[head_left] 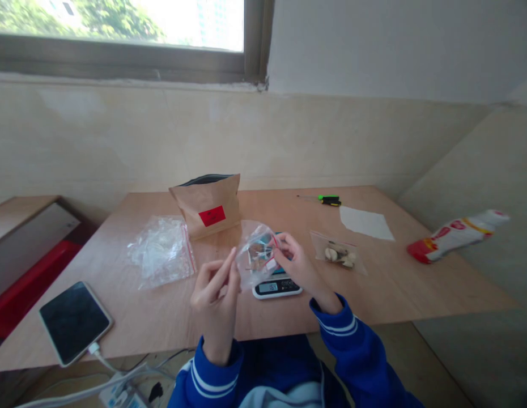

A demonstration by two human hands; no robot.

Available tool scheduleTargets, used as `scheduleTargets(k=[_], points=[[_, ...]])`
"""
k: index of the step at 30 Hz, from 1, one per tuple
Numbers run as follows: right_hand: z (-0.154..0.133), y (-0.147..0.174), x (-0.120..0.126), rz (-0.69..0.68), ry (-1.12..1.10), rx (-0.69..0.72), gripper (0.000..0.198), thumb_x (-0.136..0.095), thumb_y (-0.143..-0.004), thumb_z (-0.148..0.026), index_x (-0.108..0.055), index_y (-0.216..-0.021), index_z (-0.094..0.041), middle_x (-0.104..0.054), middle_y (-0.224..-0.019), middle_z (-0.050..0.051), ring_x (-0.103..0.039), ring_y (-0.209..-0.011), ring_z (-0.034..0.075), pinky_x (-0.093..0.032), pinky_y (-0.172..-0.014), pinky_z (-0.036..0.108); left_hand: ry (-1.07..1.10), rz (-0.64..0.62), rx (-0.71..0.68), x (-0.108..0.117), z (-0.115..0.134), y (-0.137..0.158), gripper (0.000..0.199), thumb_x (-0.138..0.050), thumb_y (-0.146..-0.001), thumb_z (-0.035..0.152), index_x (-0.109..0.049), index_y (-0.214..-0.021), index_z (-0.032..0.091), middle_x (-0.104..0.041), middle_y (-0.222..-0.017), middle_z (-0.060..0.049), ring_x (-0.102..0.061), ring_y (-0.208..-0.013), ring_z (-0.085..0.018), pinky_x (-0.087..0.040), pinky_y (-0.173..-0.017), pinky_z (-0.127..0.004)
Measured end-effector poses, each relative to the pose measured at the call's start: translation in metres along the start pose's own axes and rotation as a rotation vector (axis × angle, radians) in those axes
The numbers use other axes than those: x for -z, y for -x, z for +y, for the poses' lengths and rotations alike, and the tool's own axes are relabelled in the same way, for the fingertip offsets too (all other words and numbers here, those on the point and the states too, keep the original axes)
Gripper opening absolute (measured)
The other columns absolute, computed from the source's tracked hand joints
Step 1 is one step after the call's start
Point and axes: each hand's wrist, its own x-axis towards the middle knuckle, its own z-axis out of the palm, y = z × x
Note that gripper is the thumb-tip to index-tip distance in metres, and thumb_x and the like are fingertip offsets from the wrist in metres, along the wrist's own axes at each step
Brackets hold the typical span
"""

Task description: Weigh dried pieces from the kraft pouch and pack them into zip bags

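Observation:
A clear zip bag point(249, 271) with a red seal line is stretched between my two hands above a small digital scale point(277, 288). My left hand point(216, 294) pinches the bag's left edge between thumb and fingers. On the other side, my right hand point(295, 262) grips the bag near its red strip. Through the clear plastic I see the scale's blue top, so I cannot make out whether anything lies inside the bag. The scale's display is lit.
A brown paper pouch point(212, 207) stands open behind a pile of clear bags point(161, 249). To the right lie a bag of pale pieces point(340, 256), two screwdrivers point(330, 200), white paper point(365, 222) and a bottle point(454, 235). A tablet point(75, 322) with a cable is at front left.

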Motion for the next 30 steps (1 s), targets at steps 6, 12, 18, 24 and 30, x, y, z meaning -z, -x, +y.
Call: scheduleTargets(k=[6, 12, 18, 24, 30], points=[[0.014, 0.004, 0.025, -0.017, 0.242, 0.148, 0.024, -0.055, -0.09, -0.042, -0.059, -0.101, -0.021, -0.065, -0.096, 0.006, -0.064, -0.091, 0.018, -0.053, -0.079, 0.033, -0.124, 0.185, 0.01, 0.005, -0.009, -0.013, 0.028, -0.059, -0.087, 0.022, -0.071, -0.112, 0.025, -0.06, -0.085, 0.001, -0.053, -0.056, -0.005, -0.044, -0.048, -0.021], [0.05, 0.005, 0.009, -0.075, 0.698, 0.352, 0.046, -0.063, -0.087, -0.037, -0.053, -0.13, -0.021, -0.056, -0.134, 0.014, -0.048, -0.129, 0.028, -0.04, -0.109, 0.052, -0.249, 0.154, -0.07, 0.001, -0.022, -0.018, 0.026, -0.061, -0.086, 0.021, -0.072, -0.109, 0.022, -0.064, -0.103, -0.006, -0.058, -0.067, -0.008, -0.048, -0.056, -0.023], [0.059, 0.002, -0.001, -0.18, 0.832, 0.332, 0.036, -0.057, -0.09, -0.019, -0.057, -0.126, -0.022, -0.062, -0.125, 0.012, -0.057, -0.12, 0.027, -0.048, -0.103, 0.049, -0.288, 0.119, -0.057, 0.003, -0.031, -0.02, 0.025, -0.06, -0.086, 0.023, -0.073, -0.107, 0.02, -0.066, -0.104, -0.007, -0.057, -0.065, -0.009, -0.05, -0.058, -0.025], [0.067, 0.004, 0.004, -0.149, 0.779, 0.334, 0.032, -0.061, -0.088, -0.015, -0.062, -0.12, -0.017, -0.068, -0.113, 0.011, -0.062, -0.11, 0.026, -0.053, -0.097, 0.044, -0.239, 0.051, 0.009, -0.003, -0.037, -0.016, 0.026, -0.059, -0.085, 0.024, -0.073, -0.107, 0.02, -0.067, -0.1, -0.006, -0.058, -0.066, -0.009, -0.05, -0.059, -0.024], [0.066, 0.004, 0.006, 0.026, 0.667, 0.38, 0.031, -0.062, -0.087, -0.018, -0.064, -0.119, -0.018, -0.07, -0.112, 0.011, -0.065, -0.107, 0.025, -0.055, -0.094, 0.043, -0.2, 0.017, 0.022, -0.01, -0.04, -0.015, 0.025, -0.059, -0.086, 0.025, -0.073, -0.106, 0.018, -0.067, -0.099, -0.007, -0.057, -0.066, -0.01, -0.05, -0.061, -0.026]])
